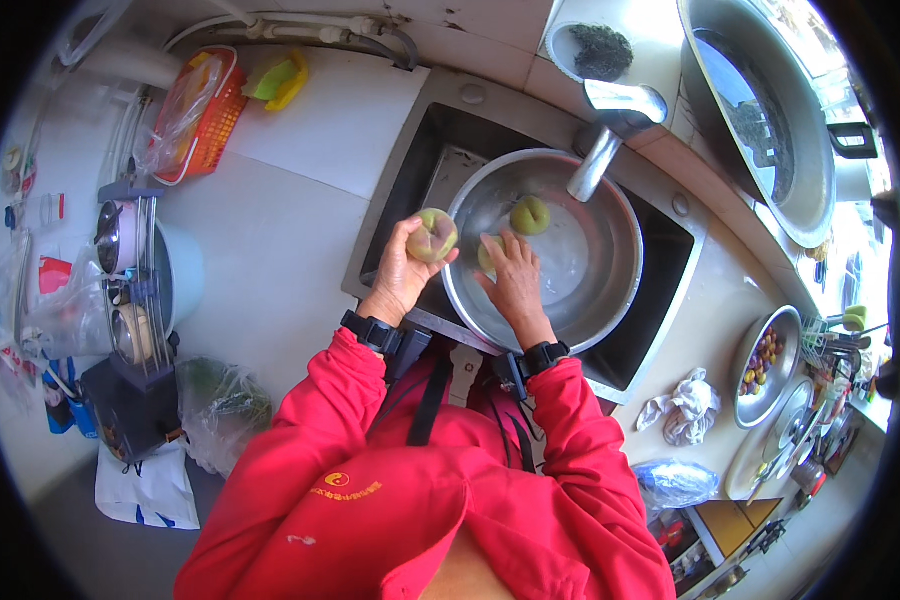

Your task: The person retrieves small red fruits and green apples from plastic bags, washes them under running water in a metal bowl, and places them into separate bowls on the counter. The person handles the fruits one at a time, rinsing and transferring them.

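Note:
A round metal basin (622, 300) with shallow water stands in a stainless steel sink (397, 172), below a chrome faucet (596, 161). My left hand (405, 270) holds a green and reddish peach (432, 235) just outside the basin's left rim. Inside the basin, my right hand (514, 281) reaches over a second peach (489, 252), its fingers touching the top of it; whether they grip it I cannot tell. Another green peach (529, 215) lies in the basin just beyond those fingers.
An orange plastic basket (214, 127) stands at the back left, near a dish rack (146, 285). To the right are a crumpled cloth (686, 409) and a metal bowl of small reddish fruit (746, 405). A large metal pot (817, 180) sits on the ledge behind the sink.

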`<action>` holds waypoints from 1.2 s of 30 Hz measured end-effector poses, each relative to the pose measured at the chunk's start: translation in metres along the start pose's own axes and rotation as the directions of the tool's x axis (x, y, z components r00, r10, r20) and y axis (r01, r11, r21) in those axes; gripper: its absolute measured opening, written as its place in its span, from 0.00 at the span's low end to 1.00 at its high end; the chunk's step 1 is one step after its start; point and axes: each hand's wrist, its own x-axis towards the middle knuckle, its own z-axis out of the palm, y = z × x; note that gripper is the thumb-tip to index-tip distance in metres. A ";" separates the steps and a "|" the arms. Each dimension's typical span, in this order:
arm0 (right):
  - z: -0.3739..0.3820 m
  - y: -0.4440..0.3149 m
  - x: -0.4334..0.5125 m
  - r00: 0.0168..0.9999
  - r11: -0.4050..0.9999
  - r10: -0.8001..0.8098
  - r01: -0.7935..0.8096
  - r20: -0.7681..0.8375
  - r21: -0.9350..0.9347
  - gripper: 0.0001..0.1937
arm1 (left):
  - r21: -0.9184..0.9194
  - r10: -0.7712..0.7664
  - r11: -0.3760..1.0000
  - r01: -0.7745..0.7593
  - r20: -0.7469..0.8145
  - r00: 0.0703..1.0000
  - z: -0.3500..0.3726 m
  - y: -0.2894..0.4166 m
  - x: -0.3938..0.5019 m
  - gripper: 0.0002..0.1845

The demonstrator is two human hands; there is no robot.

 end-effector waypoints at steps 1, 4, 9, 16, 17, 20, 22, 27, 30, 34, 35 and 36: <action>0.002 0.003 0.002 0.994 0.998 0.044 -0.040 0.098 -0.046 0.33 | 0.019 -0.018 1.000 0.018 0.010 1.000 0.000 -0.001 0.000 0.22; -0.001 0.017 0.001 0.996 0.993 0.029 -0.018 0.090 -0.120 0.29 | 0.089 0.017 0.996 -0.018 0.015 1.000 0.001 -0.006 -0.003 0.24; -0.029 0.029 -0.012 0.971 0.946 0.180 -0.127 0.156 -0.299 0.25 | 0.017 -0.094 0.995 0.093 0.019 0.995 -0.002 -0.014 -0.010 0.22; -0.030 0.011 -0.005 0.987 0.931 0.158 -0.150 0.005 0.333 0.14 | -0.006 -0.104 0.995 0.104 0.018 0.994 -0.001 -0.032 -0.021 0.24; -0.021 0.009 -0.002 0.987 0.878 0.157 -0.129 -0.022 0.462 0.14 | -0.014 -0.095 0.995 0.096 0.023 0.995 -0.001 -0.034 -0.023 0.24; 0.002 0.013 0.002 0.959 0.862 0.279 -0.228 -0.050 0.452 0.16 | -0.026 -0.121 0.992 0.122 0.019 0.992 0.000 -0.041 -0.028 0.24; 0.012 0.020 -0.001 0.922 0.841 0.381 -0.311 -0.077 0.442 0.18 | -0.024 -0.130 0.991 0.131 0.030 0.991 -0.002 -0.044 -0.031 0.24; 0.019 0.048 -0.015 0.843 0.812 0.510 -0.406 -0.172 0.418 0.17 | -0.026 -0.178 0.984 0.179 0.038 0.983 -0.016 -0.040 -0.032 0.24; 0.028 0.060 -0.014 0.708 0.749 0.625 -0.427 -0.328 0.506 0.16 | -0.036 -0.101 0.994 0.099 -0.041 0.994 -0.026 -0.026 -0.021 0.21; 0.024 0.046 -0.005 0.575 -0.568 0.635 -0.105 0.515 0.817 0.16 | 0.013 -0.050 0.999 0.052 -0.070 0.996 -0.033 -0.010 0.003 0.18; 0.023 0.035 0.000 0.731 -0.721 0.410 -0.106 0.544 0.685 0.18 | 0.015 -0.058 0.998 0.059 -0.068 0.996 -0.033 -0.010 0.009 0.17; 0.016 0.023 0.004 0.661 -0.676 0.434 -0.211 0.612 0.706 0.20 | 0.033 -0.023 0.999 0.025 -0.062 0.998 -0.033 -0.011 0.014 0.17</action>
